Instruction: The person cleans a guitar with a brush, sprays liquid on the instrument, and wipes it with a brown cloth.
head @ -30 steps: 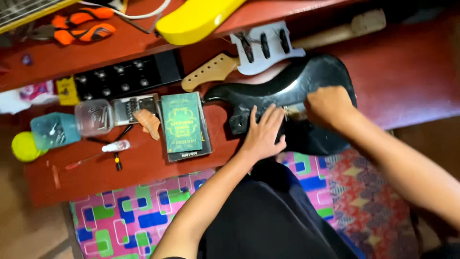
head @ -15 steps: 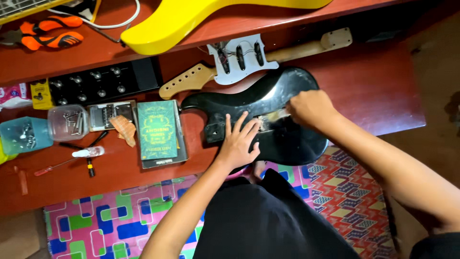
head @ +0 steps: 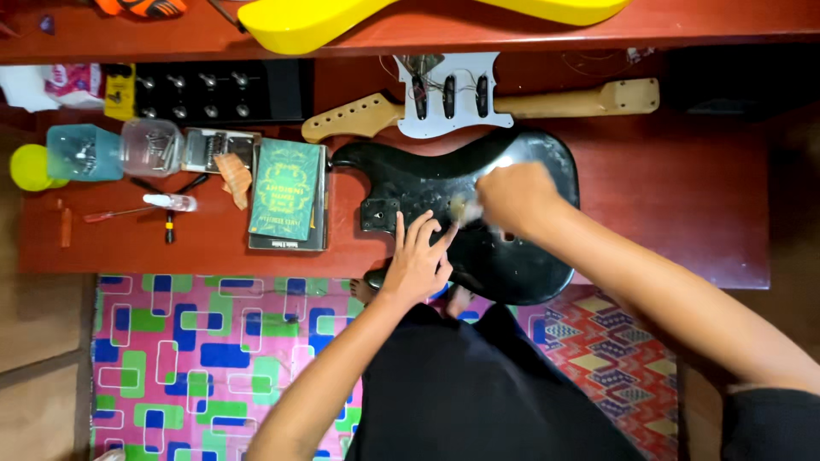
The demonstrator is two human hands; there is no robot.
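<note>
The right hand [head: 512, 198] is motion-blurred over the black guitar body [head: 521, 256]; whatever sits in its grip is a pale smear, too unclear to name. The body's lower edge overhangs the worktop [head: 666, 196]. Beyond the body, a yellow guitar body [head: 342, 19] and an orange tool [head: 141, 7] are cut off by the top edge.
</note>
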